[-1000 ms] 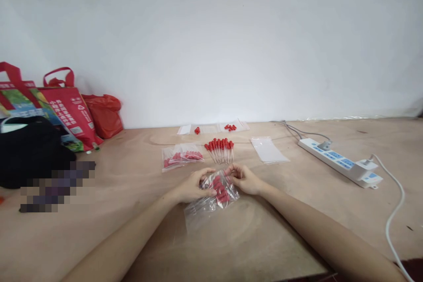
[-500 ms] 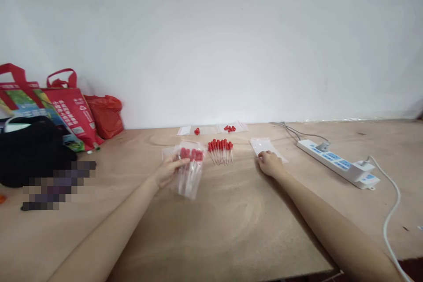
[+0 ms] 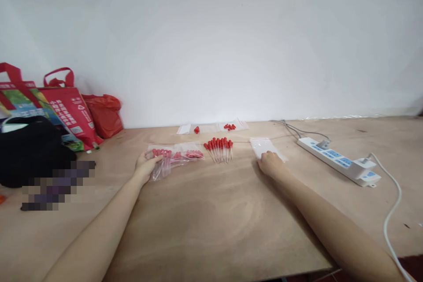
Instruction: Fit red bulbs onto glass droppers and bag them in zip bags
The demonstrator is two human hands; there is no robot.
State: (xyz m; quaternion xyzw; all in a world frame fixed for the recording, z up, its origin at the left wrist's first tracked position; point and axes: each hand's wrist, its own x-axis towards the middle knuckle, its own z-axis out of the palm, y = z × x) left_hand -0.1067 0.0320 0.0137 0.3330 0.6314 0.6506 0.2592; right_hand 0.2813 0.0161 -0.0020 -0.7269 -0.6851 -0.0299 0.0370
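Observation:
My left hand (image 3: 147, 167) is closed on the left edge of a clear zip bag (image 3: 161, 168) with several red-bulbed droppers inside. Right beside it, another zip bag (image 3: 190, 155) with similar red bulbs lies on the table, the two seeming to overlap. Loose glass droppers with red bulbs (image 3: 220, 149) lie fanned out in a row between my hands. My right hand (image 3: 271, 164), fingers curled under, rests at the near edge of a stack of flat zip bags (image 3: 262, 146). Its fingertips are hidden, so whether they pinch a bag does not show.
Along the wall lie loose red bulbs (image 3: 229, 127), a single red cluster (image 3: 197, 130) and clear glass tubes (image 3: 209, 128) on plastic. A white power strip (image 3: 337, 158) with cables sits to the right. Shopping bags (image 3: 71, 114) and a black bag (image 3: 36, 152) stand at the left.
My left hand has moved left with a bag of droppers and lowered it to the table beside the other bag. My right hand stays by the flat bags, its fingers more curled.

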